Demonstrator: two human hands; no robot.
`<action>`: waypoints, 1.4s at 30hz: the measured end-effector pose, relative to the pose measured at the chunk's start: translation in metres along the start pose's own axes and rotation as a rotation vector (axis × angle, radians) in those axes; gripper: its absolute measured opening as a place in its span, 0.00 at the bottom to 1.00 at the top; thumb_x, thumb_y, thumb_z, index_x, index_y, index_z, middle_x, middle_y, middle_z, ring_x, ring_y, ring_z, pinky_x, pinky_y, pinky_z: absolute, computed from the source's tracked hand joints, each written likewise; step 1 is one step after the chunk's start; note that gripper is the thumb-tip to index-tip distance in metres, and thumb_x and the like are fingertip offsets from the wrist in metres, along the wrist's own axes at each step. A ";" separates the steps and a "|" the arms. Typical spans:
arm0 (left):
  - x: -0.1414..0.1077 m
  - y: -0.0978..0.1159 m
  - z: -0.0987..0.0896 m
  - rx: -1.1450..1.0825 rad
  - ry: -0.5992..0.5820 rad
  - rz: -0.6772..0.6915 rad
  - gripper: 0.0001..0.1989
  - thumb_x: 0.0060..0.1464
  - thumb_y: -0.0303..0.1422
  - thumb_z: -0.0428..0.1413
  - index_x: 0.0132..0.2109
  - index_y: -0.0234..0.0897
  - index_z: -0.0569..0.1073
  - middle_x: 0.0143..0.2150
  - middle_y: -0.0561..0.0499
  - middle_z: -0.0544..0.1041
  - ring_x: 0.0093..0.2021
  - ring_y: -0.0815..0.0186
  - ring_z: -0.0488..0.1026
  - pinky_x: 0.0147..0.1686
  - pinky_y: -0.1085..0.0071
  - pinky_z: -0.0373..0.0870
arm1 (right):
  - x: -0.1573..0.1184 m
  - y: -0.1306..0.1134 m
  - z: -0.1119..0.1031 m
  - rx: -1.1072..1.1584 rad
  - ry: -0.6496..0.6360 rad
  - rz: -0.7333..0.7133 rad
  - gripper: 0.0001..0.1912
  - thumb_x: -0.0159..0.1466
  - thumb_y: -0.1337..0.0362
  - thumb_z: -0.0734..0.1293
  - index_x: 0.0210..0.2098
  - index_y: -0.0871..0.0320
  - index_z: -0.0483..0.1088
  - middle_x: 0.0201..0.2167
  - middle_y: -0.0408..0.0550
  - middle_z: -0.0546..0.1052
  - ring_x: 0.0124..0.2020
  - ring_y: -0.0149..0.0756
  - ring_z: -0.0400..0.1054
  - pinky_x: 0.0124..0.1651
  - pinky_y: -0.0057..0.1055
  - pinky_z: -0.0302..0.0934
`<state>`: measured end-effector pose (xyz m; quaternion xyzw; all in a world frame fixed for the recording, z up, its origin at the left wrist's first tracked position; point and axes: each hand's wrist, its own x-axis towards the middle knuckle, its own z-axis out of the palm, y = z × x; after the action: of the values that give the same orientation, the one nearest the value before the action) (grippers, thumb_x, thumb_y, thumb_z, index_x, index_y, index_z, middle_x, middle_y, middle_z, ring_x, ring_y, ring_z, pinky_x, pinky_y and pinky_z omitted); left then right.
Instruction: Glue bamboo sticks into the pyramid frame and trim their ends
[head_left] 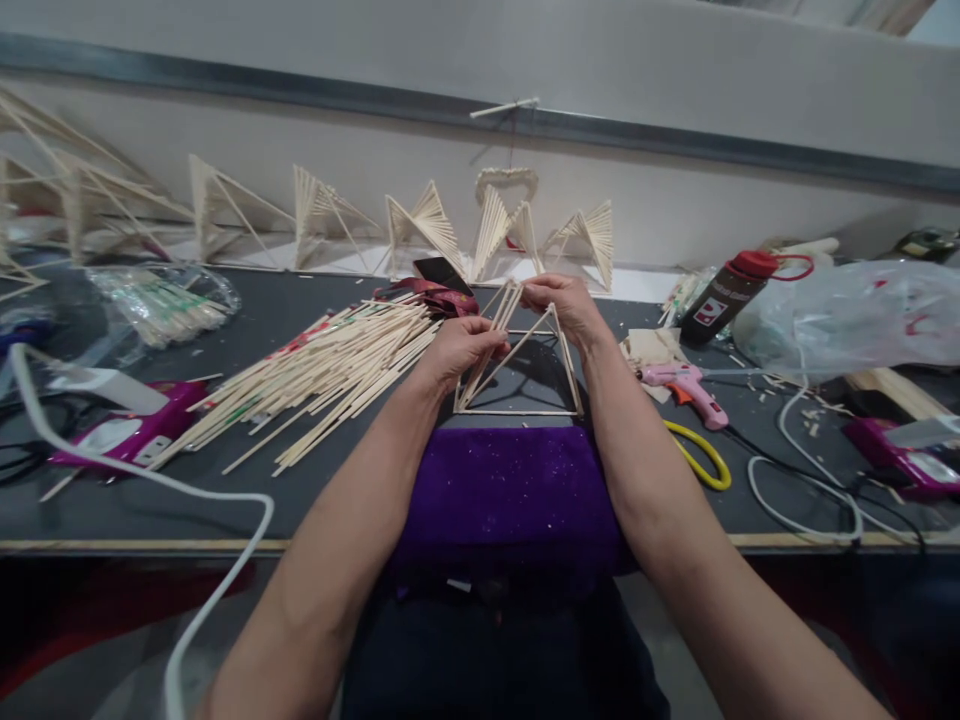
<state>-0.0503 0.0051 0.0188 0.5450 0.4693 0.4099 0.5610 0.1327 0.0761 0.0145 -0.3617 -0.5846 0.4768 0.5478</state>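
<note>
A small open frame of thin wooden sticks [517, 412] stands on the dark table, just behind a purple cloth [514, 490]. My left hand [469, 350] pinches sticks on the frame's left side, part of the way up. At the top of those sticks, the fingers of my right hand [562, 300] are closed on their upper ends. A second peak of the frame rises at the right, below my right wrist. Left of my hands lies a loose pile of sticks [337, 360].
Several finished stick models [424, 225] line the wall. A pink glue gun [686, 388], yellow ring [701, 460] and dark bottle [727, 295] are at the right. White cables cross both sides. A bag of sticks [165, 300] lies left.
</note>
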 end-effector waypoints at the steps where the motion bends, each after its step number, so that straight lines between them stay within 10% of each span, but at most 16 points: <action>1: -0.001 0.002 0.000 0.009 -0.001 -0.006 0.06 0.46 0.32 0.60 0.30 0.32 0.73 0.26 0.51 0.75 0.24 0.72 0.69 0.29 0.73 0.65 | 0.000 -0.002 0.001 -0.004 -0.008 -0.007 0.11 0.47 0.61 0.73 0.28 0.60 0.77 0.21 0.42 0.75 0.25 0.28 0.66 0.33 0.27 0.60; 21: 0.008 0.015 -0.008 0.057 0.052 0.039 0.13 0.38 0.35 0.64 0.33 0.33 0.75 0.24 0.52 0.76 0.23 0.68 0.73 0.23 0.75 0.67 | -0.004 -0.018 0.016 0.023 -0.083 0.056 0.06 0.48 0.63 0.73 0.24 0.58 0.74 0.19 0.38 0.72 0.25 0.26 0.60 0.30 0.27 0.55; 27: 0.011 0.010 -0.005 0.008 0.045 0.025 0.13 0.39 0.33 0.64 0.34 0.31 0.74 0.23 0.53 0.75 0.22 0.70 0.73 0.24 0.76 0.69 | -0.005 -0.045 0.003 -0.091 0.120 0.097 0.06 0.56 0.62 0.69 0.31 0.58 0.72 0.23 0.38 0.73 0.26 0.23 0.63 0.29 0.22 0.56; 35: 0.014 0.009 -0.003 -0.013 0.000 0.039 0.11 0.44 0.30 0.62 0.36 0.30 0.72 0.24 0.53 0.75 0.22 0.71 0.74 0.24 0.77 0.69 | -0.068 -0.110 -0.092 -0.607 0.182 0.093 0.05 0.56 0.67 0.68 0.30 0.64 0.72 0.20 0.44 0.71 0.22 0.24 0.63 0.25 0.23 0.56; 42: 0.019 0.006 -0.003 0.001 -0.006 0.065 0.11 0.42 0.30 0.61 0.35 0.31 0.73 0.23 0.52 0.76 0.21 0.69 0.74 0.22 0.77 0.69 | -0.183 -0.071 -0.202 -1.023 0.310 0.366 0.15 0.53 0.59 0.67 0.35 0.62 0.77 0.25 0.45 0.76 0.25 0.28 0.64 0.28 0.25 0.56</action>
<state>-0.0492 0.0245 0.0235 0.5616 0.4497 0.4262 0.5484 0.3639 -0.0841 0.0171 -0.7425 -0.5815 0.1614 0.2906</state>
